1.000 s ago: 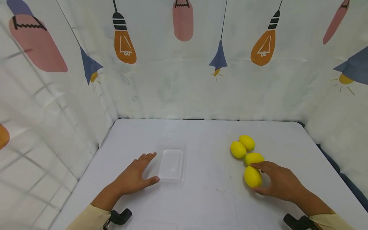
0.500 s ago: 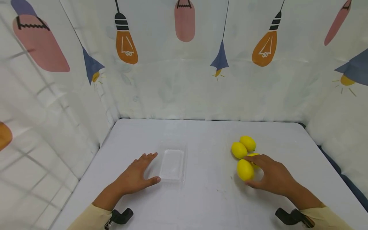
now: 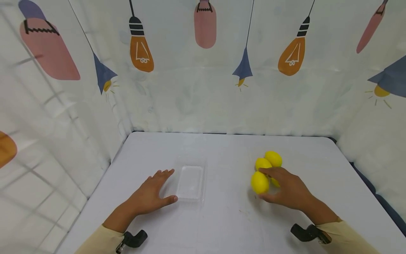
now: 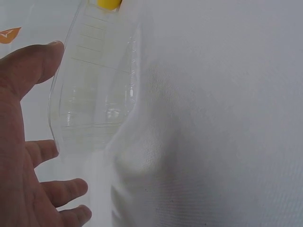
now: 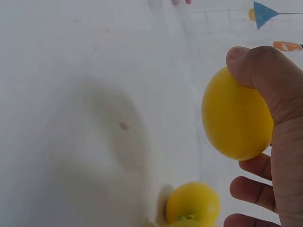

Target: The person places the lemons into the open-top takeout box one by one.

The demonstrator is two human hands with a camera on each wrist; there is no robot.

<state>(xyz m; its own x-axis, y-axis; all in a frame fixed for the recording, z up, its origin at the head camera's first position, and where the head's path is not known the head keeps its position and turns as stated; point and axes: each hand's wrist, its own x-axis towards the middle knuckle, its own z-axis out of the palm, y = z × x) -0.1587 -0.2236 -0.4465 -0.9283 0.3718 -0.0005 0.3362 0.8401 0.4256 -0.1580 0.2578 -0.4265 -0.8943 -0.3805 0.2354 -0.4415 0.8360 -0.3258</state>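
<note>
My right hand (image 3: 287, 190) grips a yellow lemon (image 3: 259, 182) between thumb and fingers, lifted a little off the white table (image 3: 222, 225). In the right wrist view the held lemon (image 5: 236, 118) sits under my thumb, with another lemon (image 5: 193, 203) on the table below. Three more lemons lie behind the hand, two of them plain: one (image 3: 273, 158) at the back and one (image 3: 262, 163) beside it. My left hand (image 3: 149, 194) rests flat and open on the table, thumb against the near left edge of a clear plastic tray (image 3: 189, 182). The tray (image 4: 90, 99) is empty.
Cloth walls printed with lamps (image 3: 141, 53) close in the table at the back and both sides. A dark edge (image 3: 380, 201) shows past the table's right side. Black wrist mounts (image 3: 133, 239) sit at both sleeves.
My right hand has picked the nearest lemon up off the table and carried it left and slightly away from me. The left hand and tray have stayed still.
</note>
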